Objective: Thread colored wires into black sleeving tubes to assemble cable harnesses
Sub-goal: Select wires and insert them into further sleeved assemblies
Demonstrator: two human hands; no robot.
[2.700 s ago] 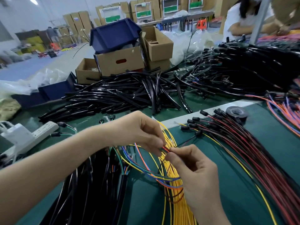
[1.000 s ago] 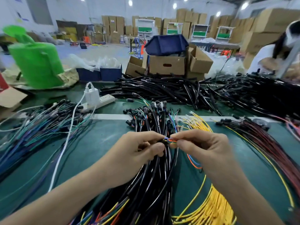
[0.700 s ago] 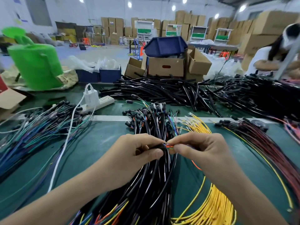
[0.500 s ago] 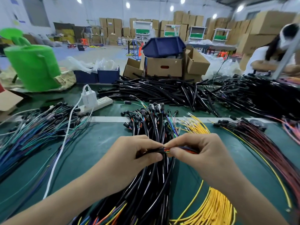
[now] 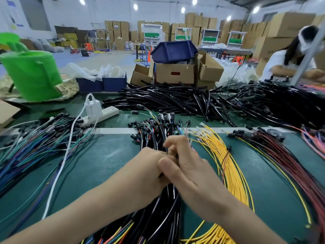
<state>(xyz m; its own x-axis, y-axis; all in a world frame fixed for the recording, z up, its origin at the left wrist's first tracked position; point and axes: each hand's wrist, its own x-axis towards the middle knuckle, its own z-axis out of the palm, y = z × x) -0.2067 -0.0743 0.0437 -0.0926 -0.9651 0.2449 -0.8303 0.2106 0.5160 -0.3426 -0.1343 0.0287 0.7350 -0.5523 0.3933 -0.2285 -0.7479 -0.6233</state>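
1. Meeting over the middle of the tabletop (image 5: pixel 109 166), the left hand (image 5: pixel 149 175) and right hand (image 5: pixel 191 175) press close together.
2. The right hand's fingers (image 5: pixel 173 143) curl round a black sleeving tube (image 5: pixel 176 156); only a dark sliver of it shows between them.
3. The left hand's fingers curl in against the right thumb. What they grip is hidden, so I cannot tell.
4. A bundle of sleeved harnesses (image 5: pixel 167 208) lies under both hands, running to the near edge.
5. Yellow wires (image 5: pixel 228 171) lie just beside it, toward the right edge, with red-and-black wires (image 5: pixel 290 164) beyond.
6. Loose black tubes (image 5: pixel 175 101) are heaped along the far edge; blue and green wires (image 5: pixel 35 148) spread toward the left edge.
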